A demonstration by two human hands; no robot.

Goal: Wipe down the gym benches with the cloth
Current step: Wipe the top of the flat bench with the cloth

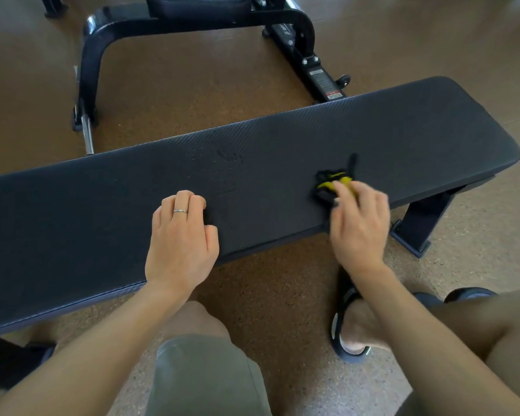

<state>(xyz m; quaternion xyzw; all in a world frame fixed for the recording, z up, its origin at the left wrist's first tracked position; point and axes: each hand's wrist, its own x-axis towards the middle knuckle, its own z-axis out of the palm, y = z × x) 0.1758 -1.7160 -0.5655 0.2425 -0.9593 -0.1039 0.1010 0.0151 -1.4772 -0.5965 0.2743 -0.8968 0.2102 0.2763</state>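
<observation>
Two hands are on one flat bench point(282, 151), which runs across the middle of the frame, tilted up toward the right.

Left of centre: left hand point(180, 235) rests knuckles-down on the pad, fingers curled under, holding nothing, a thin ring on one finger. It looks like a brace.

Centre: faint scuffs or damp marks on the pad, just above and right of the left hand. Too faint to tell which.

Right of centre: right hand point(359, 223), blurred, fingers bunched on a crumpled black-and-yellow cloth point(332, 183) pressed to the pad near its front edge.

Lower frame: knees, grey shorts, and a black sandal point(347, 322) at lower right on the floor point(192, 85). A second bench frame point(192, 22) stands upper left to centre.

Risks, as judged:
- The cloth is wadded small, so each pass likely covers a narrow strip; patches may be missed, the centre marks among them.
- The stroke is close to the front edge; an overrun could carry cloth and hand off the pad.
- Weight on the left hand near that same edge could slip if the vinyl is wet.

Materials: pad dark, matte, fine woven-look grain, rounded corners, soft-looking edge. Bench foot at right is flat black steel. Far frame is glossy black tube with bolts and a small wheel. Floor is brown speckled rubber.
</observation>
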